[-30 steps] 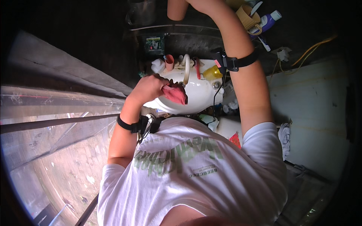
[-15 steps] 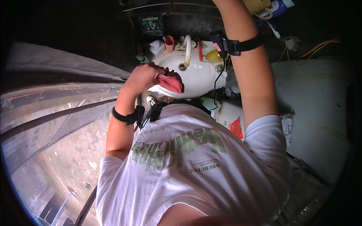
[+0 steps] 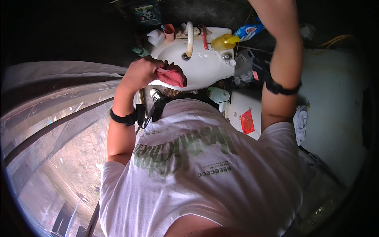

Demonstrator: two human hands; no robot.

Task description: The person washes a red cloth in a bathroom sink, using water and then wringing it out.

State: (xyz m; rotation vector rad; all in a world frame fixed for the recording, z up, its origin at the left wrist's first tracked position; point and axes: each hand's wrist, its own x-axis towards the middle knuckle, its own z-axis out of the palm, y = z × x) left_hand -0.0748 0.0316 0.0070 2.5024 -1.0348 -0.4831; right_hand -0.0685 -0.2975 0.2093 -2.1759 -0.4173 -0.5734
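At the left edge and lower left of the frame, pale sheeting (image 3: 43, 150) hangs in curved folds. Left of centre, the left hand (image 3: 144, 73) comes up from below, its forearm ringed by a black strap (image 3: 127, 118); the fingers are closed around a crumpled red cloth (image 3: 172, 76), which hangs over the near left part of a white sink (image 3: 207, 71) in the upper middle of the frame. Just below the hand, a black-and-white shoe (image 3: 156, 94) shows. Along the sink's far edge, from left to right, stand a white container (image 3: 156, 38), a pink cup (image 3: 169, 32), a curved pale faucet (image 3: 190, 39) reaching toward the drain, a slim red object (image 3: 204, 37), and a yellow bottle (image 3: 224, 42) lying tilted. A white T-shirt (image 3: 197, 158) fills the lower middle. Beyond the bottle is a blue packet (image 3: 248, 31), near the raised right forearm (image 3: 282, 51), which leaves through the top edge at upper right; the right hand is out of view, so its grip cannot be told. At right, a bundled white cloth (image 3: 301, 124) hangs beside the sleeve.
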